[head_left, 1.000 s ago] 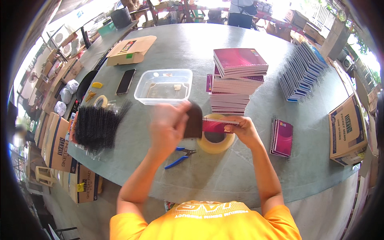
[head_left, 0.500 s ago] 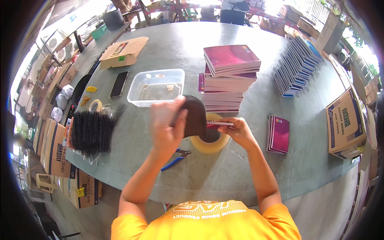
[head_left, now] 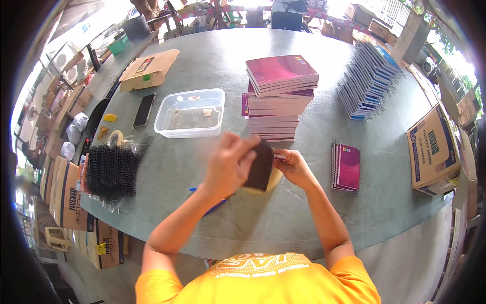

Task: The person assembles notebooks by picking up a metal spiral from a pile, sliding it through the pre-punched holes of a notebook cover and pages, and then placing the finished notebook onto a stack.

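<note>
My left hand, slightly blurred, has its fingers closed at the left edge of a dark brown cover-like sheet. The sheet stands tilted and hides most of what is behind it. My right hand pinches a small notebook, of which just a pale, maroon-edged end shows by the thumb. Beneath both hands lies a wide yellowish tape roll, partly covered. Blue-handled pliers rest under my left wrist, mostly hidden.
Maroon notebooks are stacked ahead; spiral-bound maroon ones lie to the right. Blue spiral notebooks stand far right, near a carton. Leftward are a clear plastic tub, a phone and black spiral coils.
My left hand has moved right, closer to my right hand. The dark sheet has gone from curled to flatter and now covers more of the tape roll and notebook.
</note>
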Available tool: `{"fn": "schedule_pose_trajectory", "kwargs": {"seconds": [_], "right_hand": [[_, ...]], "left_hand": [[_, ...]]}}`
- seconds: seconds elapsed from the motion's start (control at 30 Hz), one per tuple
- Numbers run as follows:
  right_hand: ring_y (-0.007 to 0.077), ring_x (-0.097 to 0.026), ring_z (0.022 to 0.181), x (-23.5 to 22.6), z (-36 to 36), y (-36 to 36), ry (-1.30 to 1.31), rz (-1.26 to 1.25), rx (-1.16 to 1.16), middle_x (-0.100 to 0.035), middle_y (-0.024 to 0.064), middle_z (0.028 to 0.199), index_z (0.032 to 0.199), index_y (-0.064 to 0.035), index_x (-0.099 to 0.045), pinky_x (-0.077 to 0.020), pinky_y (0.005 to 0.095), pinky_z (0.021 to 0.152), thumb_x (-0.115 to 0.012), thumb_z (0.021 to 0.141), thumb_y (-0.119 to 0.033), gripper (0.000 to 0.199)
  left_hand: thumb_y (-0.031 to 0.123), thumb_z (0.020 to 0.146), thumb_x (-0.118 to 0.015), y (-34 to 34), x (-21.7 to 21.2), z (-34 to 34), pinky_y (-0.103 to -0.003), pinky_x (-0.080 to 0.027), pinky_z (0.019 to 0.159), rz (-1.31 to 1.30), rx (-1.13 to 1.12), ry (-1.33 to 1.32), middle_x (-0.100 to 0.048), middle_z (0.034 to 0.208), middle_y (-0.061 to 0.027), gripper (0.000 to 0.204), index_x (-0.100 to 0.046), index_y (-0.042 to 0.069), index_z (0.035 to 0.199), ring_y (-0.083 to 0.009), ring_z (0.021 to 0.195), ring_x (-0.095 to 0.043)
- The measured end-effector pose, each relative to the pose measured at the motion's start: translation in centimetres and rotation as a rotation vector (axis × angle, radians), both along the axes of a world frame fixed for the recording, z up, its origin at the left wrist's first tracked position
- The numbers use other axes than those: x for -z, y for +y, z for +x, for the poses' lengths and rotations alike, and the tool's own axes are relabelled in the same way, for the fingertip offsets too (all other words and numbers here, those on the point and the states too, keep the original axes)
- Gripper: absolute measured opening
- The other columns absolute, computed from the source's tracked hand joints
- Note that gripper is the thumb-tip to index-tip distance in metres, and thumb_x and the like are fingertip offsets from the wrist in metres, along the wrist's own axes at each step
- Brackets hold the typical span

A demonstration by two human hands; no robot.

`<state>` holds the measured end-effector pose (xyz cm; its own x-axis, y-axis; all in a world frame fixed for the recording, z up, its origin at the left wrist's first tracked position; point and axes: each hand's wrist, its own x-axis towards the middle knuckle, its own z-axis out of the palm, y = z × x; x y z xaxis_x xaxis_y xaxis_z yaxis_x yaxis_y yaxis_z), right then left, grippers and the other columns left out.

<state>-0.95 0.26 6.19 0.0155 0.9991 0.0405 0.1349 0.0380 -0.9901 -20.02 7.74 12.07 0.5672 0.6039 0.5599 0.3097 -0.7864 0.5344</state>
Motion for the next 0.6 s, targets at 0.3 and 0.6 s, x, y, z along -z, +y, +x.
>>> {"fn": "schedule_pose_trajectory", "kwargs": {"seconds": [0.3, 0.6], "right_hand": [[0.0103, -0.058, 0.097, 0.5, -0.5, 0.2, 0.269, 0.128, 0.060, -0.065, 0.0043, 0.107, 0.114, -0.0014, -0.062, -0.0475, 0.0263, 0.086, -0.058, 0.090, -0.003, 0.025], [0.0142, -0.058, 0.102, 1.5, -0.4, -0.6, 0.311, 0.198, 0.073, -0.062, 0.0078, 0.111, 0.120, -0.0013, -0.055, -0.0490, 0.0282, 0.089, -0.056, 0.091, -0.001, 0.029]], "left_hand": [[0.014, 0.073, -0.075, -3.7, 2.8, -0.2, -0.039, -0.049, 0.073, 0.096, 0.203, 0.148, -0.055, 0.097, -0.0098, 0.039, -0.064, 0.011, 0.110, -0.0277, 0.092, -0.055], [0.023, 0.079, -0.067, 1.0, 0.4, 0.8, -0.041, -0.041, 0.083, 0.185, 0.060, 0.397, -0.060, 0.092, -0.0077, 0.027, -0.060, 0.009, 0.102, -0.0279, 0.092, -0.056]]}}
